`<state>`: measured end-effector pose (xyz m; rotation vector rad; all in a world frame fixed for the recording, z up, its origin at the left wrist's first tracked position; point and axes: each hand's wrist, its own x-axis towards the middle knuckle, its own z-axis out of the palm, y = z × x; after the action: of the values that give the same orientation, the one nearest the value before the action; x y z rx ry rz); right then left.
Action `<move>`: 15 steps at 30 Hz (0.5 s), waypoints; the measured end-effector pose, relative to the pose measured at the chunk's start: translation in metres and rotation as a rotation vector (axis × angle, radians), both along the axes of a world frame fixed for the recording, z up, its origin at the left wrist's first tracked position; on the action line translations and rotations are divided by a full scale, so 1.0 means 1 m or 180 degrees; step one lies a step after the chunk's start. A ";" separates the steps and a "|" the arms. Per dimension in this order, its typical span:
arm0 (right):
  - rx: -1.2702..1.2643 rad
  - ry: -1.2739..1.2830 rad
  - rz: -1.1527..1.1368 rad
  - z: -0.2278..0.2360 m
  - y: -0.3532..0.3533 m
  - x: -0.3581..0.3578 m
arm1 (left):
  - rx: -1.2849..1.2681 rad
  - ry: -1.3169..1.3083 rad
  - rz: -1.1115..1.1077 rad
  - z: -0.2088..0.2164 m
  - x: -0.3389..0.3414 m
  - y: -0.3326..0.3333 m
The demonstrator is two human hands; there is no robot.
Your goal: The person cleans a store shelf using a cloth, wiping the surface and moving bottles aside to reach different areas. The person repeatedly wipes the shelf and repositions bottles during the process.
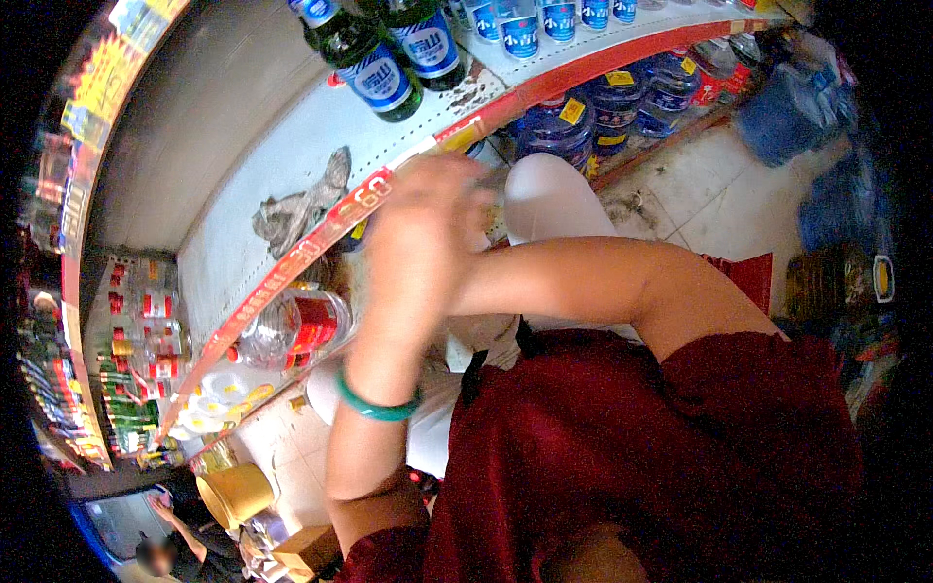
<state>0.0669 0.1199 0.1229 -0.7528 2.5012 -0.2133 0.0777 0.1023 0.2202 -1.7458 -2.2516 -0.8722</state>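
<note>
My left hand (413,228), with a green bangle (381,406) on its wrist, is raised in front of the shelf's red edge strip (369,189). My right forearm (559,280) crosses in from the right, and my right hand (466,228) meets or overlaps the left one. Both hands are smeared by motion, so their fingers and anything in them cannot be made out. A crumpled grey rag (306,209) lies on the white shelf (219,228), left of my hands. Beyond them stand two green glass bottles with blue and white labels (379,83).
Blue-labelled clear bottles (559,19) fill the shelf's far end. Large water jugs (559,126) and a red-labelled clear jug (296,325) sit on the lower level. My knee (549,199) is close to the shelf. A yellow bucket (233,494) and another person (185,544) are at lower left.
</note>
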 end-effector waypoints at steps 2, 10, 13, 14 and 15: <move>-0.0010 -0.0112 0.0086 -0.006 -0.002 0.009 | -0.0296 -0.0300 -0.0553 -0.043 0.015 0.012; -0.0063 -0.0313 0.0293 -0.024 -0.016 0.038 | -0.2551 0.0063 0.1223 -0.124 -0.052 -0.045; -0.0493 -0.0217 -0.0420 -0.073 0.004 0.021 | -0.0645 -0.1429 0.0694 -0.079 -0.021 -0.023; -0.0503 -0.0222 -0.0530 -0.085 0.009 0.018 | -0.0097 -0.1455 0.0421 -0.071 -0.002 -0.010; -0.0444 -0.0267 -0.0480 -0.086 0.010 0.020 | 0.0006 -0.1352 0.0222 -0.063 0.019 -0.002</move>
<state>0.0865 0.1299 0.0369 -0.5959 2.4834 -0.4675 0.0968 0.1000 0.1574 -1.5876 -2.5406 -1.3346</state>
